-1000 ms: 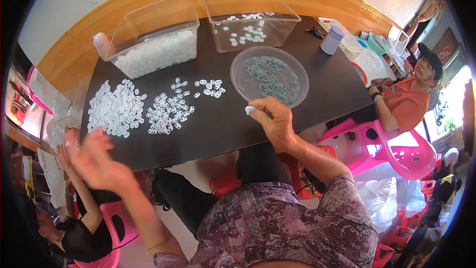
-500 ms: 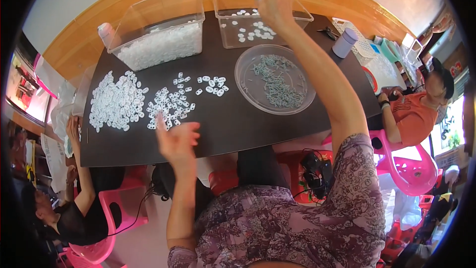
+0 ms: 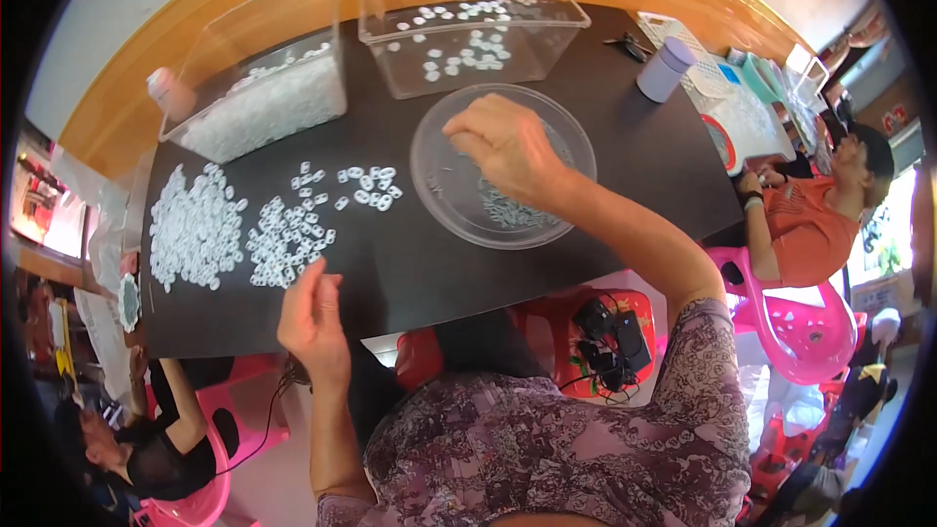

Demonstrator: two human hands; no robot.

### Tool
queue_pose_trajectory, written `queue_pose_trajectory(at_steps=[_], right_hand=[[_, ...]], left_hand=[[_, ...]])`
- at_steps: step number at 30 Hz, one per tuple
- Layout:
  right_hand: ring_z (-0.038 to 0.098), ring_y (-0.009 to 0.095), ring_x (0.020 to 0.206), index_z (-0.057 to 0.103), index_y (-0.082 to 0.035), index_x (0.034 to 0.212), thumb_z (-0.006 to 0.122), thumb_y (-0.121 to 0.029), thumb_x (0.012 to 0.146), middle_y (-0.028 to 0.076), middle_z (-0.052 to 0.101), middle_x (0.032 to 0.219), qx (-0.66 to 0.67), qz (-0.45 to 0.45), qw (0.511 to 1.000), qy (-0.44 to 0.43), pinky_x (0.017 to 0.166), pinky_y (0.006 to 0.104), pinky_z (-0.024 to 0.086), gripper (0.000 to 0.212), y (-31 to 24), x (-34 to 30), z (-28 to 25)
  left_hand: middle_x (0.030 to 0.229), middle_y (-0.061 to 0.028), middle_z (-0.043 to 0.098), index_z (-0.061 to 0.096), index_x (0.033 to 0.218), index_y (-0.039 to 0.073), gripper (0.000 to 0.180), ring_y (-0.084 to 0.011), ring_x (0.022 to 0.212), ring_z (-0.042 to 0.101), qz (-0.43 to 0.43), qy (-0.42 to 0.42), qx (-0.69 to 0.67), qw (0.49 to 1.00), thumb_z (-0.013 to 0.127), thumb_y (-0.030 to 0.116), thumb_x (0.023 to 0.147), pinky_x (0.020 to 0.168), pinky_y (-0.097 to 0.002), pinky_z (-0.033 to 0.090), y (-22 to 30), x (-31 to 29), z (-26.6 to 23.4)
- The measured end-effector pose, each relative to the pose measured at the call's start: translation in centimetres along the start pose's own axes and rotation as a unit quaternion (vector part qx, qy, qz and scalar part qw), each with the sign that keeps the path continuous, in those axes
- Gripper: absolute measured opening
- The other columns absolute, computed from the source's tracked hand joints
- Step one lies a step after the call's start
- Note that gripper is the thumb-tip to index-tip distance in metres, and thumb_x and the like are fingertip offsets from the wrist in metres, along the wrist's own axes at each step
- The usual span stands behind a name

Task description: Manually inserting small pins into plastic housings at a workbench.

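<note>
My right hand (image 3: 503, 146) hovers above a round clear plastic tray (image 3: 427, 190) of small grey screws (image 3: 512, 207), hiding part of them. Its fingers are curled together, and whatever they hold is too small or hidden to make out. Close to the table's front edge, my left hand (image 3: 314, 317) is raised with fingers drawn together; I cannot see what is between them. Just beyond it lies a spread of small white two-holed plastic pieces (image 3: 286, 242). A larger heap of white pieces (image 3: 197, 229) is at the left, and a small group of them (image 3: 370, 185) lies nearer the tray.
Behind stand a clear bin (image 3: 400, 68) with scattered white pieces and another bin (image 3: 264, 117) heaped with them. A lilac bottle (image 3: 666, 69) and scissors (image 3: 628, 45) are at the back right. People sit at both sides; a red stool (image 3: 634, 317) holds black devices.
My right hand has come back from over the far clear bin to the screw tray. My left hand has drawn toward me and left, its fingers now closer together. The view has shifted.
</note>
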State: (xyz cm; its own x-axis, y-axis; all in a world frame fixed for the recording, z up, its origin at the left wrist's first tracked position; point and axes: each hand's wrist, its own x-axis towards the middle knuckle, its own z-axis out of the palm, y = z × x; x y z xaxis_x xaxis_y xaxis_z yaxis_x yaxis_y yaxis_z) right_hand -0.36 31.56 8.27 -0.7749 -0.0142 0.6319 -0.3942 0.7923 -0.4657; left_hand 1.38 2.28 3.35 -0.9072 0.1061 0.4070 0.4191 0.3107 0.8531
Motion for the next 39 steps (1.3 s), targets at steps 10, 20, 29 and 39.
queue_pose_trajectory(at_steps=[10, 20, 29, 39], right_hand=[[0.059, 0.021, 0.072, 0.064, 0.001, 0.084, 0.062, 0.002, 0.076, 0.01, 0.062, 0.078, -0.006, 0.117, 0.992, -0.041, 0.064, 0.0298, 0.046, 0.008, -1.8, -6.4, -6.7], [0.058, 0.016, 0.073, 0.065, 0.001, 0.086, 0.062, 0.003, 0.079, 0.008, 0.062, 0.081, 0.016, 0.172, 0.984, 0.032, 0.064, 0.0255, 0.046, 0.008, -4.6, -10.6, -4.6], [0.058, 0.019, 0.072, 0.064, 0.001, 0.086, 0.063, 0.003, 0.078, 0.009, 0.062, 0.081, -0.014, 0.128, 0.991, 0.035, 0.063, 0.0267, 0.046, 0.008, -8.5, -9.7, -2.4], [0.058, 0.025, 0.071, 0.064, 0.001, 0.084, 0.067, 0.004, 0.072, 0.011, 0.063, 0.079, -0.006, 0.117, 0.993, 0.035, 0.062, 0.0316, 0.047, 0.013, -9.4, -10.6, -2.1]], left_hand=[[0.12, -0.0131, 0.057, 0.059, 0.111, 0.003, 0.042, -0.0335, 0.11, 0.052, 0.271, -0.117, 0.282, 0.913, 0.07, 0.005, 0.07, 0.088, -0.0415, 0.044, 0.1, 4.1, 7.0], [0.12, -0.0116, 0.056, 0.061, 0.107, 0.003, 0.04, -0.0314, 0.117, 0.047, 0.336, -0.232, 0.252, 0.877, 0.072, 0.011, 0.069, 0.094, -0.0474, 0.034, -2.8, 4.7, 5.4], [0.125, -0.014, 0.05, 0.052, 0.118, 0.001, 0.057, -0.0334, 0.121, 0.04, 0.383, -0.221, 0.323, 0.837, 0.067, 0.037, 0.075, 0.096, -0.0512, 0.028, -2.4, 6.9, 6.7], [0.125, -0.0093, 0.051, 0.058, 0.11, 0.005, 0.043, -0.0317, 0.12, 0.04, 0.395, -0.252, 0.284, 0.836, 0.069, 0.026, 0.074, 0.096, -0.0501, 0.028, -3.0, 5.8, 3.6]])
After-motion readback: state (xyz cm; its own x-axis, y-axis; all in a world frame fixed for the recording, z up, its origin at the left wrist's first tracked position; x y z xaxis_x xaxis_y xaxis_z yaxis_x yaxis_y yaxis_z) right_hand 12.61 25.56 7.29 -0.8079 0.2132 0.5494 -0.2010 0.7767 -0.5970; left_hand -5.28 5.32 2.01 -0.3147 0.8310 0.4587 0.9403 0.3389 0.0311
